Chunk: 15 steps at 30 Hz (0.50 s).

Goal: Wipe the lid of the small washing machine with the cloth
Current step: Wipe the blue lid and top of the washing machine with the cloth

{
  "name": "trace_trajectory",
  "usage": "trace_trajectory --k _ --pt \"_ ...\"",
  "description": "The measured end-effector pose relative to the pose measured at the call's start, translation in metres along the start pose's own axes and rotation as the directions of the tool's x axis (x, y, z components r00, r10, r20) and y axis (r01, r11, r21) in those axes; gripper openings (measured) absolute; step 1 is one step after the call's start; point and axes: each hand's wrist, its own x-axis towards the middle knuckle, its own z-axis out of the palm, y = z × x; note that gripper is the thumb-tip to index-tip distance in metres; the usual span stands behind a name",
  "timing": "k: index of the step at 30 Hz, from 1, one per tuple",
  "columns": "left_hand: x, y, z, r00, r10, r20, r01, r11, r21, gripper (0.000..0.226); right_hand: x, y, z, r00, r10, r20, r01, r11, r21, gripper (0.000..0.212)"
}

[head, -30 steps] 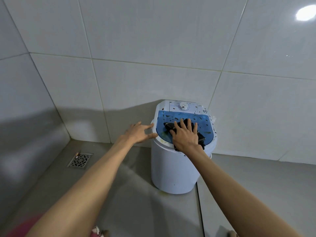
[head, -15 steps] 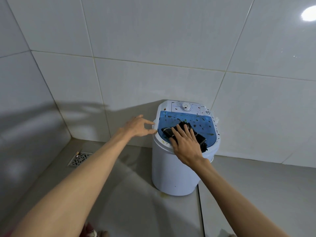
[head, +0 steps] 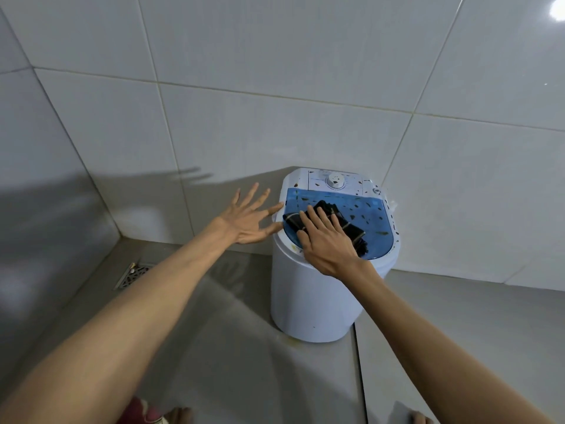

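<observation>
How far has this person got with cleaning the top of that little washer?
Early on, it seems. The right hand presses a dark cloth flat on the blue lid, so wiping is under way. The left hand, fingers spread, touches the washing machine at its left rim. Dark specks still dot the lid's far and right parts and the white control panel, so most remains.

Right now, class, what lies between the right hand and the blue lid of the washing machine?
In the head view, a dark cloth lies flat under the right hand, pressed onto the blue lid.
</observation>
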Motion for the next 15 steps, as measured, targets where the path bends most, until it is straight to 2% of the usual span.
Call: trace_trajectory --k 6,8,12,15 --pt "0.0 0.001 -0.004 0.999 -0.014 0.044 0.014 1.0 0.0 0.069 -0.04 0.013 0.002 0.983 -0.18 -0.016 0.179 0.983 -0.046 0.056" --pt "-0.002 0.0 -0.007 0.999 -0.022 0.049 0.023 1.0 -0.02 0.07 -0.038 0.024 -0.002 0.992 -0.125 -0.013 0.124 0.991 -0.046 0.056" --pt "-0.003 0.001 -0.007 1.0 -0.018 0.024 0.018 1.0 -0.022 0.07 -0.005 0.022 -0.009 0.99 0.138 0.018 -0.137 0.99 -0.013 0.056" --pt "-0.002 0.002 -0.005 1.0 -0.002 0.001 0.002 1.0 0.003 0.07 0.016 0.002 -0.007 0.985 0.172 0.031 -0.172 0.985 0.012 0.057"
